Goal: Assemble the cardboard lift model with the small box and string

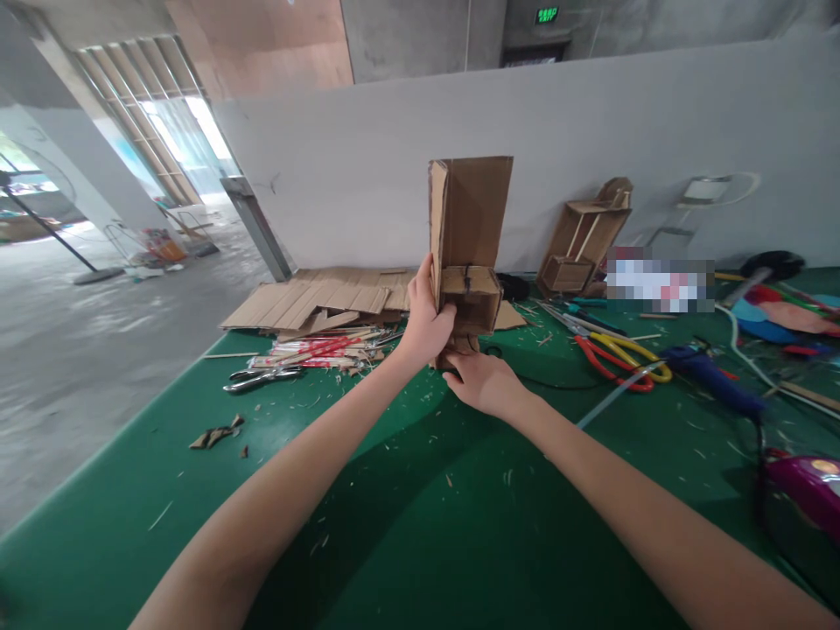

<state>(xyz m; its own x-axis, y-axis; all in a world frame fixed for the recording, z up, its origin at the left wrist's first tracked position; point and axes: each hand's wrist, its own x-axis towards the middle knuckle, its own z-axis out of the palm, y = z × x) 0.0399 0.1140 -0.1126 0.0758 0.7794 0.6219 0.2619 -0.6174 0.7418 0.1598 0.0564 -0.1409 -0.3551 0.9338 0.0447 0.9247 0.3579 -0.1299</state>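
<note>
A brown cardboard structure (pixel 478 210) stands upright over the green table, with a tall panelled back and a small open-fronted box low on its front. My left hand (pixel 426 319) is closed round its left side, the thumb by the box's edge. Below the box, my right hand (pixel 482 376) grips a small cardboard flap (pixel 463 344) at the base; the fingertips are partly hidden. A dark mark or strip runs over the top edge of the small box.
Flat cardboard sheets (pixel 315 293), wrapped sticks (pixel 321 348) and pliers (pixel 262 376) lie left. To the right are red-and-yellow-handled scissors (pixel 617 354), a blue glue gun (pixel 712 381) and a magenta device (pixel 810 486). Another cardboard construction (pixel 581 236) leans on the wall. Scraps dot the green table (pixel 420 525).
</note>
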